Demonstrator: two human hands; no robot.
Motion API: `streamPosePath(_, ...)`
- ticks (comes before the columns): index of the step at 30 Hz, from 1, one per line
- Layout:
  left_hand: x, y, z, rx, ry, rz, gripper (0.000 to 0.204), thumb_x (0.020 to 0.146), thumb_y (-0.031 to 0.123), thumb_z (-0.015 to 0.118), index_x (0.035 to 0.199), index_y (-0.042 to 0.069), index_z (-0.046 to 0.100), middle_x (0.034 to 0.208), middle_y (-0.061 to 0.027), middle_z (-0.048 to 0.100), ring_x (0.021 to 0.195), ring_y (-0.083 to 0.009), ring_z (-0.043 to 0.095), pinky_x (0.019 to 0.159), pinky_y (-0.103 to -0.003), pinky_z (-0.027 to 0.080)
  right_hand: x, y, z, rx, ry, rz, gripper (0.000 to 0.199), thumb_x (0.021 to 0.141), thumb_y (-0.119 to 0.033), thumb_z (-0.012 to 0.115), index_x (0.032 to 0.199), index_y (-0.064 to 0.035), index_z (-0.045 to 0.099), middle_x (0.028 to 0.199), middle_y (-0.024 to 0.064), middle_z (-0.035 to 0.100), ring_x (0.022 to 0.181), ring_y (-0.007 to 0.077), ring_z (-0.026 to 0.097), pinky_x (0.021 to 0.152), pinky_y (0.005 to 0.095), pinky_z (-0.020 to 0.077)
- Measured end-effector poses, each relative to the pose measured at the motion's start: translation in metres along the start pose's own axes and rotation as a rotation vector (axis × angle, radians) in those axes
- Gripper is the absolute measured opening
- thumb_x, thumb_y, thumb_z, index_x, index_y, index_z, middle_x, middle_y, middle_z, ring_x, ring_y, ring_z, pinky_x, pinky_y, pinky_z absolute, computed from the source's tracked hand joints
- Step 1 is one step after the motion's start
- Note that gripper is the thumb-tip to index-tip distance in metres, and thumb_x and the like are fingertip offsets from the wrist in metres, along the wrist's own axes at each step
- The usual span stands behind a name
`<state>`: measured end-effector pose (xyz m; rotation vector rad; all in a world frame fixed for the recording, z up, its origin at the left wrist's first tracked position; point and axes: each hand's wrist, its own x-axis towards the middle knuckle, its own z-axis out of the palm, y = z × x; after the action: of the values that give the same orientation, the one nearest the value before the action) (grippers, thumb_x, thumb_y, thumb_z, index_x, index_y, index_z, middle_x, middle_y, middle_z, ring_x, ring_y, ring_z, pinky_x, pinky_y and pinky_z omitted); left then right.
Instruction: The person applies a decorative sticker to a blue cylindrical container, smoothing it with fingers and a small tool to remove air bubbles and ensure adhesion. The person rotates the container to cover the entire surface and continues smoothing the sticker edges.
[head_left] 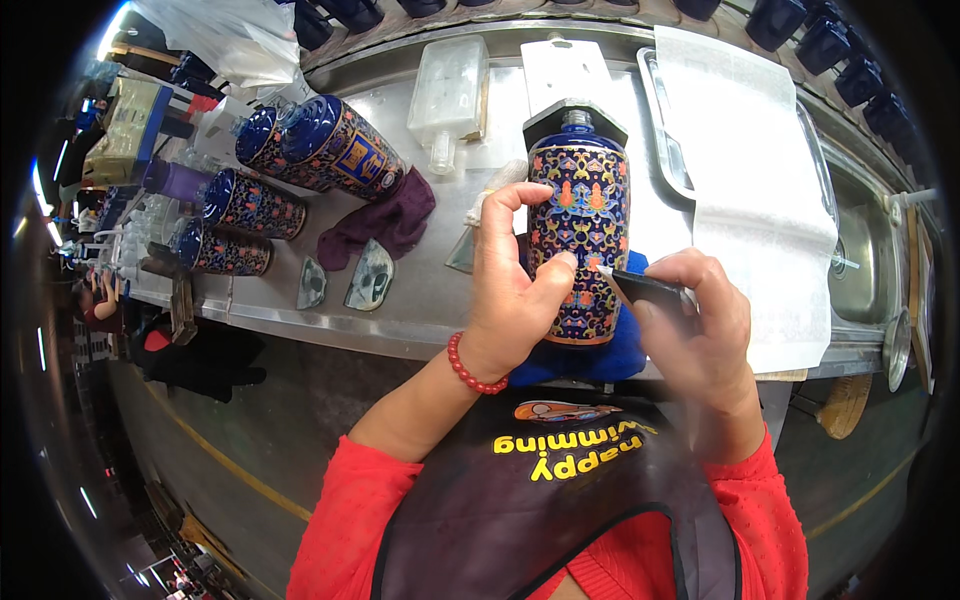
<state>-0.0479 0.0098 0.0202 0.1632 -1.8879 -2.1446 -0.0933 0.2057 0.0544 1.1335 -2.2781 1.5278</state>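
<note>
A dark blue bottle with a colourful floral pattern [592, 220] lies in front of me, its neck pointing away. My left hand [522, 270] is closed on the bottle's left side, index finger and thumb resting on the patterned face. In my right hand [705, 305] is a black-handled pointed blade [640, 286], pinched between thumb and fingers. Its pale tip is at the lower right part of the pattern; whether it touches cannot be told. Under the near end of the bottle shows a blue cloth [627, 345]. A dark angular block [612, 126] is at the neck.
Several patterned bottles [350, 150] and cylinders [252, 203] stand at the left beside a purple cloth [405, 218]. Two dark curved pieces [371, 275] lie nearby. A clear bottle [446, 90] is at the back. White paper [755, 200] covers a tray [660, 120]; a sink [865, 240] is far right.
</note>
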Motion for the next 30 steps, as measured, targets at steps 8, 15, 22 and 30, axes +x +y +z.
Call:
streamPosePath(8, 0.000, -0.003, 0.002, 0.182, 0.032, 0.152, 0.051, 0.084, 0.002, 0.063, 0.131, -0.003, 0.046, 0.123, -0.0136, 0.050, 0.116, -0.0215, 0.049, 0.106, -0.037, 0.041, -0.002, 0.001, -0.001, 0.005, 0.001, 0.046, 0.028, 0.078, 0.006, 0.073, 0.103, -0.0015, 0.063, 0.084, 0.0109, 0.064, 0.067, 0.0231, 0.064, 0.059, 0.0325, 0.0500)
streamPosePath(15, 0.001, -0.005, 0.001, 0.180, 0.024, 0.148, 0.052, 0.084, 0.003, 0.063, 0.133, -0.003, 0.045, 0.124, -0.0140, 0.050, 0.117, -0.0221, 0.049, 0.107, -0.038, 0.040, -0.004, 0.001, -0.003, 0.018, -0.026, 0.121, 0.028, 0.081, 0.003, 0.074, 0.106, -0.0007, 0.061, 0.087, 0.0119, 0.067, 0.071, 0.0224, 0.067, 0.061, 0.0312, 0.0530)
streamPosePath(22, 0.005, -0.002, 0.001, 0.134, 0.002, 0.114, 0.053, 0.084, 0.000, 0.061, 0.134, -0.003, 0.043, 0.125, -0.0140, 0.049, 0.120, -0.0213, 0.048, 0.110, -0.038, 0.039, -0.008, 0.001, -0.002, 0.070, -0.026, 0.222, 0.029, 0.085, 0.002, 0.071, 0.112, 0.0007, 0.060, 0.094, 0.0139, 0.068, 0.076, 0.0242, 0.069, 0.066, 0.0329, 0.0557)
streamPosePath(30, 0.004, 0.004, -0.001, -0.030, -0.028, 0.033, 0.057, 0.086, -0.004, 0.058, 0.140, -0.002, 0.039, 0.134, -0.0142, 0.045, 0.117, -0.0186, 0.055, 0.102, -0.034, 0.049, -0.002, 0.009, 0.003, -0.131, -0.036, -0.029, 0.048, 0.084, 0.013, 0.064, 0.130, 0.0017, 0.062, 0.128, 0.0231, 0.065, 0.111, 0.0377, 0.065, 0.095, 0.0423, 0.0535)
